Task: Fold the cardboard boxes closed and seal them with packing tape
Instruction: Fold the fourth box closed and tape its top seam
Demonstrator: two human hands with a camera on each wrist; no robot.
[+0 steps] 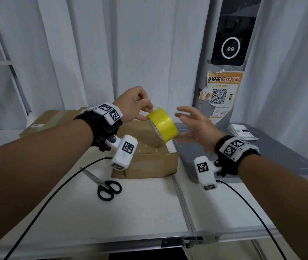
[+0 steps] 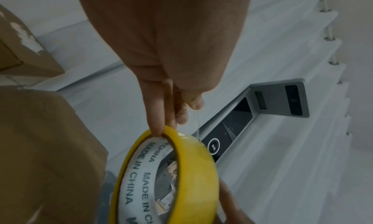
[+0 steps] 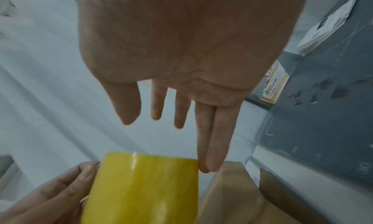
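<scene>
Left hand (image 1: 130, 104) pinches tilted tape roll (image 1: 163, 124), core facing left.

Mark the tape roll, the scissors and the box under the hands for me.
tape roll (image 1: 165, 126): head view, on its yellow outer band.
scissors (image 1: 109, 189): head view, on the black handle loops.
cardboard box (image 1: 149, 164): head view, on its front wall.

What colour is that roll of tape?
The round roll of packing tape is glossy yellow, clearest in the head view.
</scene>
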